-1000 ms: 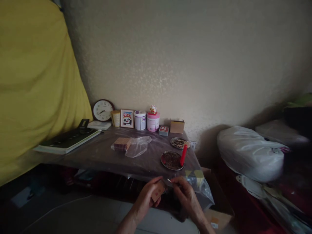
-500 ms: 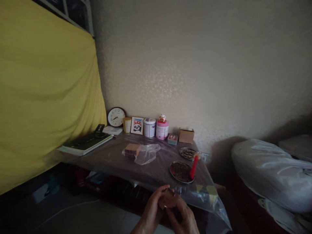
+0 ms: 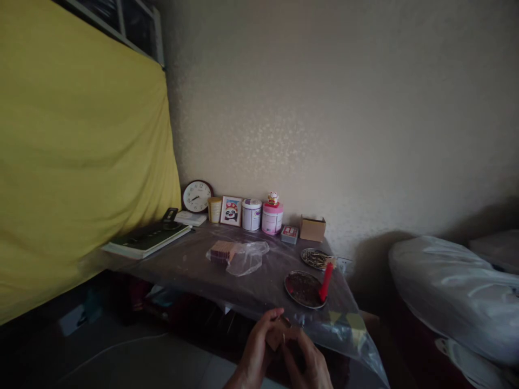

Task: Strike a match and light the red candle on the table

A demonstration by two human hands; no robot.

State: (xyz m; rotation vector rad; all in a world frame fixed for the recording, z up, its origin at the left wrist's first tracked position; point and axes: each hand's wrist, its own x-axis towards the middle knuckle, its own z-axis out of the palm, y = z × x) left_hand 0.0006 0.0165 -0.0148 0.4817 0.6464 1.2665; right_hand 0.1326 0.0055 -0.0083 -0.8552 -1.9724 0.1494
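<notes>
Stack of small brown boxes (image 3: 223, 252) partly in clear crinkly plastic on the plastic-covered table (image 3: 259, 289). Next, the left hand (image 3: 256, 343) is curled round a little brown cardboard box (image 3: 275, 337) by the table's front edge. A thin pale stick (image 3: 284, 339) sits right at it, pinched in the right hand (image 3: 307, 357). Further right, a dark round metal plate (image 3: 300, 289) with a slightly tilted red candle (image 3: 326, 282) on it.

Right hand (image 3: 308, 361) has open lane over table (image 3: 259, 287) between plastic bag (image 3: 248, 258) and front plate (image 3: 292, 297); red candle (image 3: 326, 281) juts up at plate's right side, tins (image 3: 252, 217) and cardboard box (image 3: 313, 229) block back
</notes>
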